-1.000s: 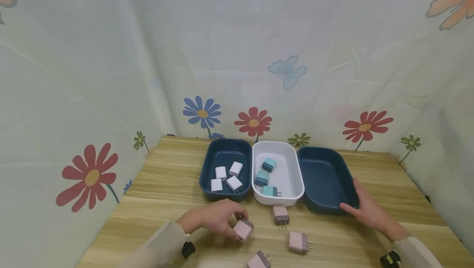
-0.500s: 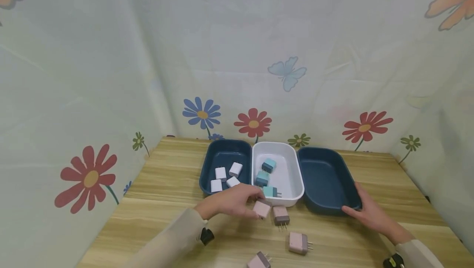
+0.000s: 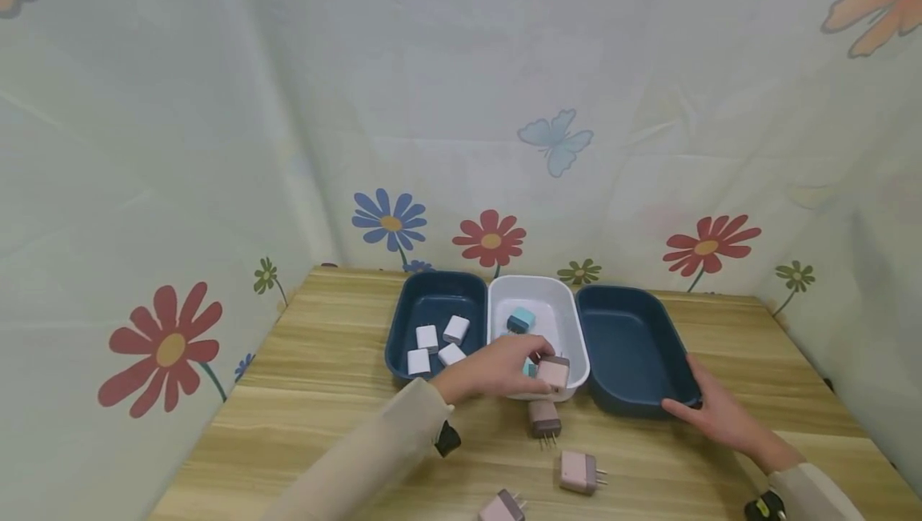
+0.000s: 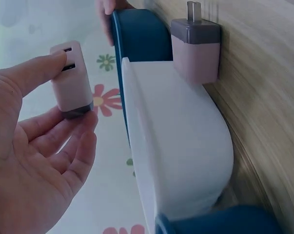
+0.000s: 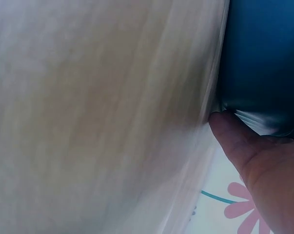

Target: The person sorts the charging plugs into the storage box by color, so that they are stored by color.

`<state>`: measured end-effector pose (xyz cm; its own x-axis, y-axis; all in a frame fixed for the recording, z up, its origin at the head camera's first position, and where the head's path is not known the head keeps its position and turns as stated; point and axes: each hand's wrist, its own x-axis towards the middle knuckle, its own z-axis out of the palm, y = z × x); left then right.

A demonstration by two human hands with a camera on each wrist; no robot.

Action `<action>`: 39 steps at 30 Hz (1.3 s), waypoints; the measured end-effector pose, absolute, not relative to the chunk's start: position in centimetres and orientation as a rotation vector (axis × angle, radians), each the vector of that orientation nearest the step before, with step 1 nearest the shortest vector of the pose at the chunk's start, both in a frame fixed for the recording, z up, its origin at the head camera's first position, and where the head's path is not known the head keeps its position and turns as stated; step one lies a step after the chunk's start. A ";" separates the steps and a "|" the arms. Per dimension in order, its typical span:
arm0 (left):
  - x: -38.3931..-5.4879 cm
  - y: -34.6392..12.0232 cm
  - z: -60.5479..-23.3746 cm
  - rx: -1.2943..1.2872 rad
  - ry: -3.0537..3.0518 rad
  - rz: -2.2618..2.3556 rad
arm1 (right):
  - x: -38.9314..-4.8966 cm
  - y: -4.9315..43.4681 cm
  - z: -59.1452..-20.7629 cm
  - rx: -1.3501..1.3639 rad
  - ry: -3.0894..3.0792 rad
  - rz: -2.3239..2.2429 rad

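My left hand (image 3: 507,365) pinches a pink USB charger (image 3: 553,373) between thumb and fingers, above the front of the white tray (image 3: 576,337). Two USB ports show on its end, beside the thumb in the left wrist view. At the right, my right hand (image 3: 720,413) holds the front right corner of a dark blue tray (image 3: 634,345), thumb at the front and fingers along the side. Another pink charger (image 4: 198,53) lies against the white tray's front wall, and a third pink charger (image 3: 579,471) lies nearer. One more pink charger (image 3: 503,506) is at the bottom edge.
The left dark blue tray (image 3: 442,285) contains several white chargers (image 3: 426,338). Inside the white tray are teal chargers (image 3: 521,319), partly covered by my left hand. All three trays stand side by side on the wood-patterned table (image 3: 324,393), before a flowered curtain (image 3: 446,105).
My left hand has carried the pink charger rightward and away from me, from the table before the left tray to over the white tray. The right hand stays at its tray.
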<state>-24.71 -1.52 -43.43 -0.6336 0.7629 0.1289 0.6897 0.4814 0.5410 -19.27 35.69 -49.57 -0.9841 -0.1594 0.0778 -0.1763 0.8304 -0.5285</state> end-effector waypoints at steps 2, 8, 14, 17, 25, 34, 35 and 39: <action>-25.0 -0.8 -43.5 1.286 2.600 0.848 | -19.3 35.7 -49.5 0.273 -2.981 0.859; -25.6 1.2 -43.9 1.280 2.624 0.818 | -19.3 35.7 -49.4 0.272 -2.986 0.888; -26.0 2.8 -44.3 1.279 2.604 0.823 | -19.3 35.8 -49.4 0.262 -2.998 0.907; -26.2 3.5 -44.5 1.284 2.611 0.805 | -19.2 35.9 -49.5 0.251 -3.010 0.915; -26.7 5.6 -44.9 1.276 2.623 0.772 | -19.0 35.7 -49.5 0.227 -3.032 0.910; -27.8 7.8 -45.3 1.262 2.657 0.792 | -19.2 35.6 -49.6 0.229 -3.012 0.879; -27.9 8.0 -45.3 1.262 2.659 0.791 | -19.2 35.6 -49.6 0.228 -3.012 0.878; -28.4 8.5 -45.7 1.233 2.672 0.808 | -19.4 35.7 -49.8 0.224 -3.013 0.877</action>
<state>-28.39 8.54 -45.67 -0.6700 0.7301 0.1346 0.6824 0.5342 0.4990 -19.35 35.69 -49.77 -0.9898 -0.1375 0.0358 -0.1353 0.8343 -0.5345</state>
